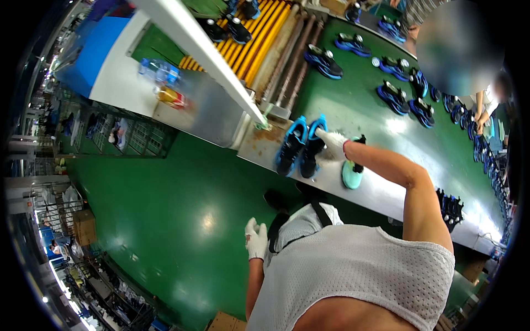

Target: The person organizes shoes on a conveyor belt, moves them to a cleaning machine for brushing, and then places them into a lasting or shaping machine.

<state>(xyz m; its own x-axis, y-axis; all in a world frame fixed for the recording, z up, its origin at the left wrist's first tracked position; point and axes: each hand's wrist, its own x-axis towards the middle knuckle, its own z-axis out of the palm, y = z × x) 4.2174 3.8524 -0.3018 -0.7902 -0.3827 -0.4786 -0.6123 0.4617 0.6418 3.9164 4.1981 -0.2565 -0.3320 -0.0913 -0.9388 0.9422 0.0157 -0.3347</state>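
Two black sneakers with blue trim stand side by side on the bare metal edge of the work line: a left sneaker [290, 148] and a right sneaker [310, 155]. My right hand [333, 144], in a white glove, has its fingers closed at the collar of the right sneaker. Beside that hand, nearer me, lies a mint-green shoe-shaped piece [351, 174] with a black part by it. Low at my side, over the floor, hangs my gloved left hand [255, 239], its fingers apart and nothing in them.
A green conveyor belt [353, 94] carries several black and blue sneakers [393, 98]. At the far left is a yellow roller track [265, 33]; a white post [204, 60] slants before it. Bottles [160, 71] stand on a metal table [193, 118]. Co-workers' hands [483, 118] show at far right.
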